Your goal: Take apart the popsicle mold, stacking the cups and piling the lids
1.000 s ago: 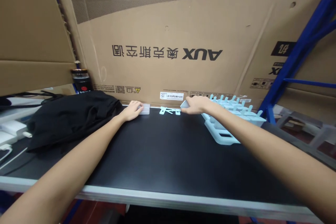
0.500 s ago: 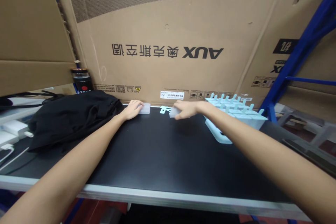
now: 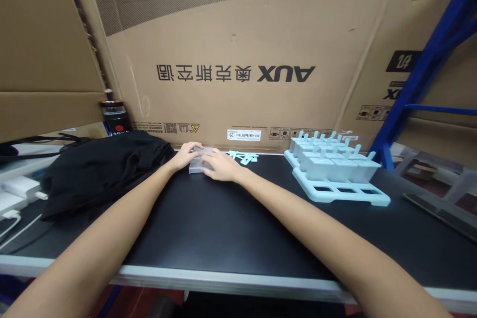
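Near the back of the black table top, my left hand [image 3: 184, 156] rests its curled fingers on the left side of the clear plastic popsicle molds [image 3: 196, 166]. My right hand [image 3: 222, 165] grips a clear mold from the right, its thumb in front. Both hands partly cover the molds, so where one piece ends and another begins is hard to see. Just right of my right hand, several light-blue popsicle sticks [image 3: 246, 158] lie loose on the table against the cardboard.
On the right stands a light-blue rack [image 3: 320, 196] holding several popsicle molds [image 3: 335, 168] with upright sticks. A black cloth bag [image 3: 104, 169], a dark bottle [image 3: 116, 117] and white chargers [image 3: 22, 188] sit at left. Cardboard [image 3: 208, 104] walls the back; a blue post [image 3: 417, 89] rises at right.
My right hand has moved left, bringing its clear mold from beside the sticks over to the one at my left hand. More of the loose sticks now show. My left hand stays nearly in place.
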{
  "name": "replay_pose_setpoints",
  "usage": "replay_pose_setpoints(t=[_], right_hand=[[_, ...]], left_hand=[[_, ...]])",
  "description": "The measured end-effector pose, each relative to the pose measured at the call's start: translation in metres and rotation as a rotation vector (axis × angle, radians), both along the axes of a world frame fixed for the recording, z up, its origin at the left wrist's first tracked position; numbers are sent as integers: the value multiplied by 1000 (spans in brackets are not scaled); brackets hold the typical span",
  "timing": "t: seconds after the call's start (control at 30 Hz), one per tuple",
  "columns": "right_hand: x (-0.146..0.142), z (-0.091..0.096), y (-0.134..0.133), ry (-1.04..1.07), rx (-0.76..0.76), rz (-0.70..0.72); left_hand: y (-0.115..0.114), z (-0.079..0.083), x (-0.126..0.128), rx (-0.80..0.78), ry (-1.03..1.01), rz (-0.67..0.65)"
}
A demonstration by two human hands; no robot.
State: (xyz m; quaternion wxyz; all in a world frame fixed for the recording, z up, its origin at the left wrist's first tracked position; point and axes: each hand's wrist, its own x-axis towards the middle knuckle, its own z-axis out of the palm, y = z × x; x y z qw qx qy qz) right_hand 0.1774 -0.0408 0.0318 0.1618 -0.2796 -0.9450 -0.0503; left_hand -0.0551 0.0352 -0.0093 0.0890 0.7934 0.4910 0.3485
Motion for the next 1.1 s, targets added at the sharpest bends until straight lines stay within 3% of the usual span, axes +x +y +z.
replay_pose_setpoints(t=[0.17, 0.33, 0.43, 0.5, 0.63, 0.77, 0.9, 1.1], right_hand=[[20, 7, -16, 55, 41, -20], [98, 41, -64, 279, 227, -119], [169, 54, -97, 519, 396, -424], [215, 49, -112, 659, 444, -651], [275, 14, -120, 733, 249, -885], [285, -11, -111, 610, 49, -930], [284, -6, -106, 554, 77, -956], [308, 1, -104, 686, 122, -1112]], left_hand=[[0, 1, 0, -34, -5, -23], [-1, 2, 1, -78, -24, -40], [-4, 4, 2, -105, -49, -46], [-7, 5, 4, -112, -61, -47], [-13, 9, 9, -122, -67, -52], [-19, 12, 12, -137, -56, -64], [-21, 14, 14, -140, -48, -79], [-22, 14, 15, -138, -38, -105]])
